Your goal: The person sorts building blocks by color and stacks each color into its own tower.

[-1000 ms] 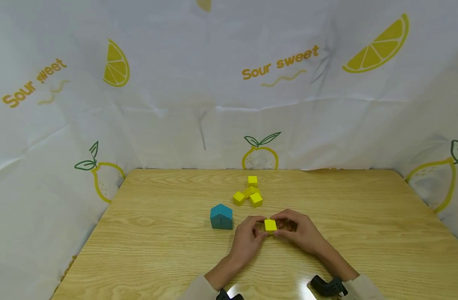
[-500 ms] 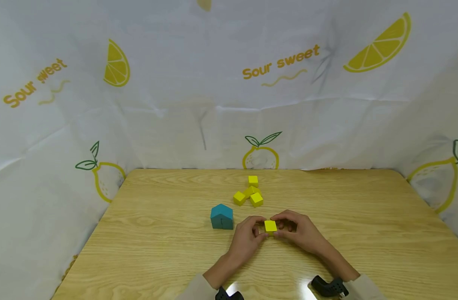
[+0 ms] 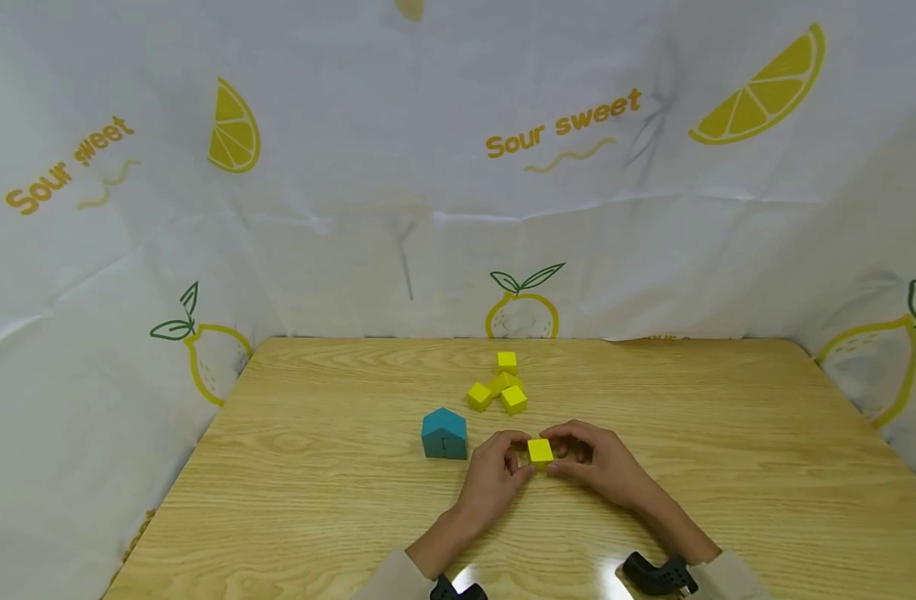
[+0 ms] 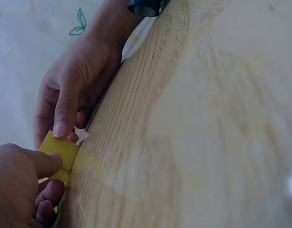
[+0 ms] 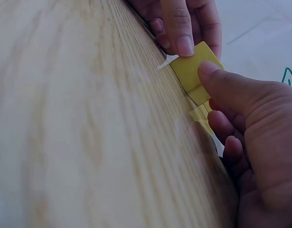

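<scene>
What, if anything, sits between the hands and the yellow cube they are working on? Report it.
Nothing visible does. The left hand and the right hand both already pinch the yellow cube from opposite sides. The teal house block stands apart to the left, and the four loose yellow cubes lie farther back on the table.

Yellow cube (image 3: 540, 451): only the top face shows in the head view; its sides are covered by the fingers of the left hand (image 3: 495, 479) and right hand (image 3: 603, 467). Whether it rests on the table (image 3: 315, 500) cannot be told.

Left hand: cut off by the left and bottom edges of the left wrist view; fingertips tucked under the cube.

Right hand: cut off by the right and bottom edges of the right wrist view.

Both sleeves: cut off at the bottom edge of the head view.

Loose yellow cubes (image 3: 503, 385): they overlap, and the middle one is partly hidden.

Teal house-shaped block (image 3: 443, 433): seam too small to read.
</scene>
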Action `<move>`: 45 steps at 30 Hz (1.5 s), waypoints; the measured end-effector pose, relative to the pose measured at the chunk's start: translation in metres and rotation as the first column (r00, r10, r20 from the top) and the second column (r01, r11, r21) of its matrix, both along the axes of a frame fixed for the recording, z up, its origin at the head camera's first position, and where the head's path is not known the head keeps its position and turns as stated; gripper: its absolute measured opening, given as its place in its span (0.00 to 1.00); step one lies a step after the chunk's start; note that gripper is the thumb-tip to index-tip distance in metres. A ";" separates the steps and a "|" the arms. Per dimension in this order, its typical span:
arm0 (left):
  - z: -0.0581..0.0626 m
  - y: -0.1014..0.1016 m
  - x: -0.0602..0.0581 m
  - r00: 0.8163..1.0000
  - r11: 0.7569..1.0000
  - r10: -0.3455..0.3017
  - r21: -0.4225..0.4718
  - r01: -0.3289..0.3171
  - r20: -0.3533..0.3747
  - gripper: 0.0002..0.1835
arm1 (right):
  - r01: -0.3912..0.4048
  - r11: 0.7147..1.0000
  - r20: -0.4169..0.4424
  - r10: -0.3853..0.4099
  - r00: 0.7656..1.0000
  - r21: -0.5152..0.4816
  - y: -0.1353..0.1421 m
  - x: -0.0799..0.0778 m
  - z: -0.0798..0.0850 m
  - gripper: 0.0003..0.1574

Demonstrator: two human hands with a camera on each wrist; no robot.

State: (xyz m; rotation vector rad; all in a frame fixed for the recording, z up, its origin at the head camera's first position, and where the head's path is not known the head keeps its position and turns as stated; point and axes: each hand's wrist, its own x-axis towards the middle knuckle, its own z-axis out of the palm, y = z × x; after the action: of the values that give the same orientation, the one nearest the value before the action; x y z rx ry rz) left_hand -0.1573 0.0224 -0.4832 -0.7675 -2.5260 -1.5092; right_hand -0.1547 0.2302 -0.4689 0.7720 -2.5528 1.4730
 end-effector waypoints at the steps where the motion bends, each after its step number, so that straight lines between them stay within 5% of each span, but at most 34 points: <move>1: 0.000 0.000 0.000 1.000 1.000 0.004 -0.002 -0.004 -0.004 0.18 | 0.006 1.000 0.003 -0.006 1.000 0.004 0.001 -0.002 -0.004 0.24; 29: 0.001 -0.015 0.012 0.991 0.979 0.111 -0.163 -0.123 -0.080 0.18 | 0.039 0.999 -0.013 -0.039 0.999 0.016 -0.015 0.002 -0.013 0.22; 45: 0.000 -0.019 0.011 0.991 0.988 0.125 -0.085 -0.129 -0.053 0.18 | 0.043 0.999 0.020 -0.044 0.999 0.013 -0.019 0.000 -0.013 0.23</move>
State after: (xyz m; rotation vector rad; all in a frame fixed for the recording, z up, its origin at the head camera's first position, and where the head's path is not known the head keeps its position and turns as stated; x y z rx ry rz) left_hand -0.1459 0.0032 -0.4830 -0.6316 -2.5676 -1.3317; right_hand -0.1546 0.2114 -0.4822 0.7023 -2.5785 1.4606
